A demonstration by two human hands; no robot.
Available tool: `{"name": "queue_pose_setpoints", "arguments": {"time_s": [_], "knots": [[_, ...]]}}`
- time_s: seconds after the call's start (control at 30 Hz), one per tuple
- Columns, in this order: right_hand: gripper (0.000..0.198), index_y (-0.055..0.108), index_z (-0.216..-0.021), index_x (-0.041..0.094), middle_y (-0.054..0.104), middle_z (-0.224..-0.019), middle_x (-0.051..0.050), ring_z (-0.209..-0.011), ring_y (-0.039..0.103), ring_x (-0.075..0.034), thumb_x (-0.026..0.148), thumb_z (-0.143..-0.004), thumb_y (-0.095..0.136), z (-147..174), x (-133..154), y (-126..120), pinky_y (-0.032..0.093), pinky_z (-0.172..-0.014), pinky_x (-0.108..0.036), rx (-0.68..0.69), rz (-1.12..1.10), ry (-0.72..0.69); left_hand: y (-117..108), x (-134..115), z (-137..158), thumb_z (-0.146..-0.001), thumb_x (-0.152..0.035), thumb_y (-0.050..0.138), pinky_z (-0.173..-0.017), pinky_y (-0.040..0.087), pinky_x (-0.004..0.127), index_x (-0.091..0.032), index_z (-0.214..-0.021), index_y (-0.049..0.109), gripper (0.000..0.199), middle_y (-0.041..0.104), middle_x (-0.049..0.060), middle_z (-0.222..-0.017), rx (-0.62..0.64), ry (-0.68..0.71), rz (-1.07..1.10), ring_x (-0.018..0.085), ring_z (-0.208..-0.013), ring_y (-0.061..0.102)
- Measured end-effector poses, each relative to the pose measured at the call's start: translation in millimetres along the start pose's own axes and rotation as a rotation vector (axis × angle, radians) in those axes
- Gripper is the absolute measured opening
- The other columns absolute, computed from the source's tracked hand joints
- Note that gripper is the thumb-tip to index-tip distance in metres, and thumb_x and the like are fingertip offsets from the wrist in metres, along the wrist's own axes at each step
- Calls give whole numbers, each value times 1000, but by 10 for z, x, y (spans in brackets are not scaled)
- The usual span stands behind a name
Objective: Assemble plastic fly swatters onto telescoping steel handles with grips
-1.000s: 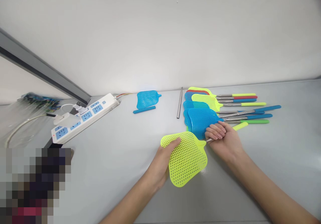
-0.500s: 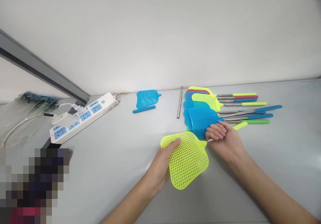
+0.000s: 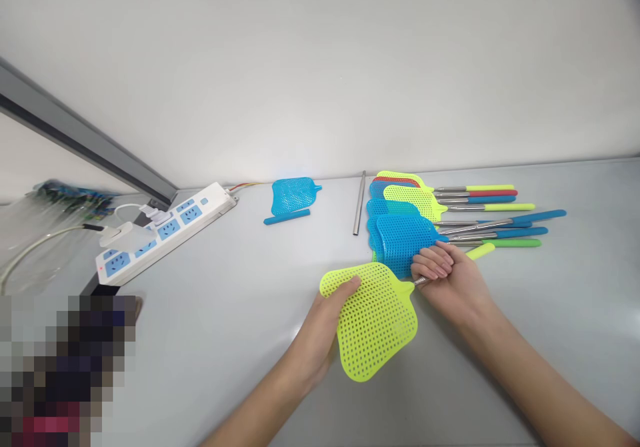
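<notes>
A yellow-green fly swatter (image 3: pixel 375 327) is held between both hands in front of me. My left hand (image 3: pixel 325 327) grips the left side of its perforated head, thumb on top and fingers hidden behind. Around its metal rod my right hand (image 3: pixel 450 280) is closed, close to the neck, and the yellow handle end sticks out past the wrist. Just beyond my right hand lies a pile of fly swatters with blue (image 3: pixel 405 240), yellow and red heads, their handles pointing right. Part of the pile is covered by my right hand.
Left of the pile lie a metal rod (image 3: pixel 359 203), a loose blue swatter head (image 3: pixel 295 195) and a blue handle sleeve (image 3: pixel 287 217). A white power strip (image 3: pixel 165 233) with plugged-in adapters sits further left, beside a clear plastic bag (image 3: pixel 40 233). A wall rises behind the table.
Both hands keep the same hold on the yellow-green fly swatter. The view has shifted very slightly; nothing on the table has visibly moved.
</notes>
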State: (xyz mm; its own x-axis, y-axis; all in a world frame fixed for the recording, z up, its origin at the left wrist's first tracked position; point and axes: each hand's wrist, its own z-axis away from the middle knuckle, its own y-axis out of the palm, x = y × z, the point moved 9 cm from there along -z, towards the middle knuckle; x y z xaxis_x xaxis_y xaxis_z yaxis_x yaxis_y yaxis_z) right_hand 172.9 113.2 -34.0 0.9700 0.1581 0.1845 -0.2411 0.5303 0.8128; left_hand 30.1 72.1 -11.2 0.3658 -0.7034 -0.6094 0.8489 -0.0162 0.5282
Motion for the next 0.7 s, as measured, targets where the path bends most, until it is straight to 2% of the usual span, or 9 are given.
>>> {"name": "queue_pose_setpoints", "arguments": {"time_s": [0.27, 0.7], "knots": [[36, 11, -54, 20, 19, -42, 8, -34, 23, -6, 10, -72, 41, -3, -12, 0, 26, -32, -19, 8, 7, 14, 6, -25, 14, -75, -37, 52, -80, 41, 31, -17, -106, 55, 37, 58, 9, -106, -10, 1, -16, 23, -95, 54], [35, 12, -54, 20, 16, -43, 7, -34, 21, -7, 10, -73, 40, 33, -23, 2, 24, -32, -19, -45, -25, 27, -40, -34, 19, -75, -37, 53, -76, 43, 29, -18, -106, 54, 36, 60, 8, -102, -98, -1, -54, 21, -93, 56]]}}
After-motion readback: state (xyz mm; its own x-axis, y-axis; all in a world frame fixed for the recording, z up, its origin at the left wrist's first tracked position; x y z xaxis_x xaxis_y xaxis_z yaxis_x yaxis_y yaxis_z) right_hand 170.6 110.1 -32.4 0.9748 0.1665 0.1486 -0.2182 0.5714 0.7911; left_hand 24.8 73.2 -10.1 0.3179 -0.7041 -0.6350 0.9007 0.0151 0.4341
